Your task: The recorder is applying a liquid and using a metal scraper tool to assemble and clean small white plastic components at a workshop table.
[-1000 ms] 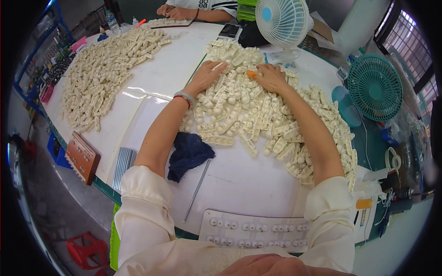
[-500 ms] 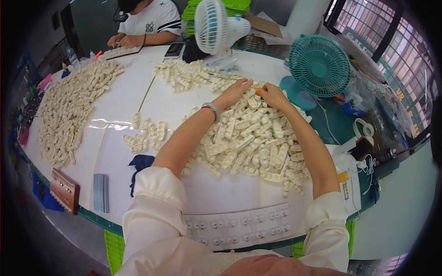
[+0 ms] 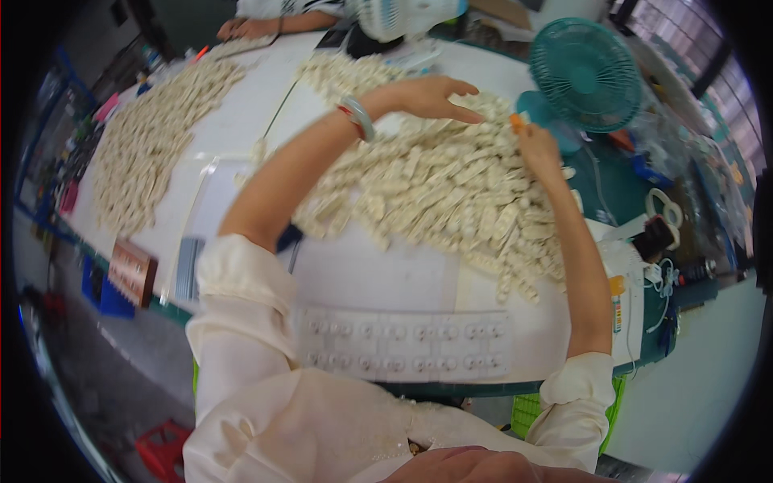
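Observation:
A wide heap of small cream-coloured, knobbly moulded pieces (image 3: 435,189) spreads across the white table before me. Over the far side of this heap my left hand (image 3: 431,98) hovers with its fingers stretched apart, holding nothing. At the heap's far right edge my right hand (image 3: 538,149) has its fingers closed on a small orange object (image 3: 516,122). Only its orange end shows, so its kind is not clear. Near the front edge lies a white tray (image 3: 403,342) with rows of round, paired hollows.
Another large pile of cream pieces (image 3: 157,141) covers the table's left side. A green fan (image 3: 584,76) stands beyond my right hand, and a white fan (image 3: 394,18) at the back. A brown studded block (image 3: 133,272) sits at the left front edge. A co-worker's hands (image 3: 250,29) work at the far left.
My left hand has lifted from the heap and opened. My right hand has shifted right with the orange object. The heap has spread out to the right, and the view has tilted down.

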The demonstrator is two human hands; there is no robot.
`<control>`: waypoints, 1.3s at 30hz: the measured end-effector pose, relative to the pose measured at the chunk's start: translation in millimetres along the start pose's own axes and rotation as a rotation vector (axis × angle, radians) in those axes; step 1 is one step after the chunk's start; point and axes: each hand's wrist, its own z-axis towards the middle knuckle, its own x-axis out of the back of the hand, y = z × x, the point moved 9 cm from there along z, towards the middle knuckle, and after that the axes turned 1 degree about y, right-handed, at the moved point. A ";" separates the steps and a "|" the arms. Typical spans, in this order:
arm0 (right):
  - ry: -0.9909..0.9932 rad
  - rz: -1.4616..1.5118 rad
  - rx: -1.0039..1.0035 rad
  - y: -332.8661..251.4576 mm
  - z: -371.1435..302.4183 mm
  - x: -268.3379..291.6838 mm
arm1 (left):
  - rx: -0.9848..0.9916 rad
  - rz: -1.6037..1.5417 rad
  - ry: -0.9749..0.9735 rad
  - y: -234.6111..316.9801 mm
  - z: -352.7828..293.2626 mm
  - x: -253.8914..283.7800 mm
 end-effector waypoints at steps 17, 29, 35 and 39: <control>-0.172 0.140 1.035 -351.7 -190.0 -79.0 | 0.499 0.239 0.357 -70.7 -325.0 -19.2; 0.131 -0.370 0.683 -262.6 -111.9 -62.4 | 0.736 0.124 0.534 -148.2 -358.6 31.8; 0.228 -0.365 0.573 -209.3 -98.0 -46.1 | 1.071 0.009 0.284 -191.2 -312.9 31.6; 0.272 -0.239 0.583 -201.5 -112.7 -19.9 | 0.968 -0.114 0.062 -200.7 -260.1 19.2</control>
